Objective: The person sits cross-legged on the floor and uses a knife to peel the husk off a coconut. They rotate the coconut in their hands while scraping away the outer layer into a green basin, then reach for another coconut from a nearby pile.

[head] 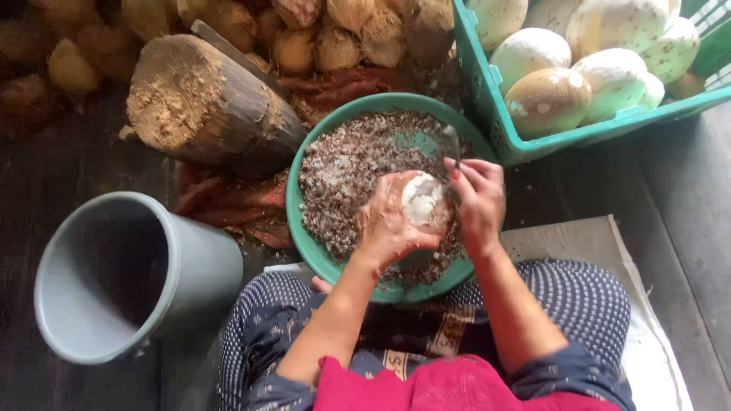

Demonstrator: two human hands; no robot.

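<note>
My left hand cups a small peeled white coconut over a green round basin. My right hand grips a thin metal blade whose tip points up past the coconut's right side. The basin is filled with brown and white coconut shavings. Both forearms reach forward from my lap, which is covered in dark dotted cloth.
A green crate of peeled pale coconuts stands at the upper right. A wooden chopping block lies tilted at the upper left, with brown husked coconuts behind it. A grey bucket lies tipped at the left. White sheet under my right knee.
</note>
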